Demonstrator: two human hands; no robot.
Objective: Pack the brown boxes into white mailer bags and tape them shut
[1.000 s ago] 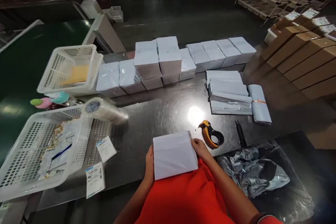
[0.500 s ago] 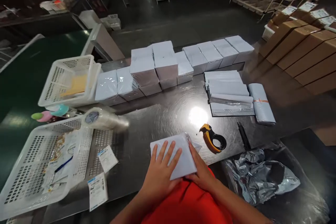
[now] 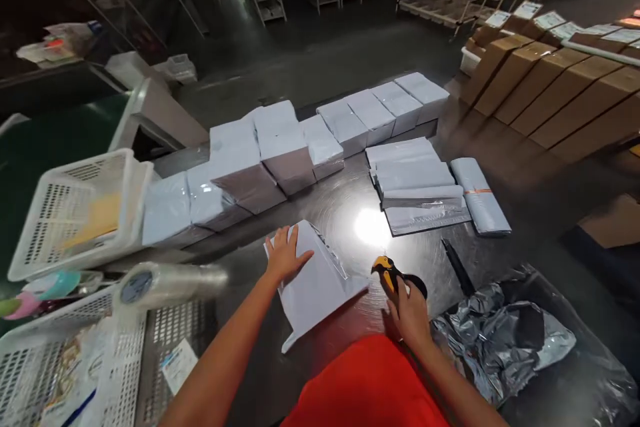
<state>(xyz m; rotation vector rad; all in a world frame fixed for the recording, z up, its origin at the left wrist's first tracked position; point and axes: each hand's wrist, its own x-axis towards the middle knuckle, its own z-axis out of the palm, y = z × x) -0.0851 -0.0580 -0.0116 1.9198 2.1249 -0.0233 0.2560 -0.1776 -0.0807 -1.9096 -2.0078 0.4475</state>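
Observation:
My left hand (image 3: 284,257) lies flat on a white-wrapped packet (image 3: 317,287), fingers a little apart, pressing its upper left part. The packet is on the metal table, with a loose flap of its white plastic bag reaching toward the right and the lower left. My right hand (image 3: 411,313) has its fingers curled over the handle of a yellow and black hooked cutter (image 3: 384,267), which rests on the table with its hook pointing left. The hand covers part of the handle. A black pen-like tool (image 3: 457,265) lies to the right of the cutter.
White packets (image 3: 280,140) form a row along the table's far edge. Flat white mailing bags (image 3: 420,180) and a banded roll (image 3: 480,197) lie right. Baskets (image 3: 30,213) and tape rolls (image 3: 165,283) stand left. Crumpled grey plastic (image 3: 515,340) and brown cartons (image 3: 550,87) are right.
My right hand has left the packet and moved right onto the hooked cutter. The packet now lies turned, its flap spread out, under my left hand. The view has swung right.

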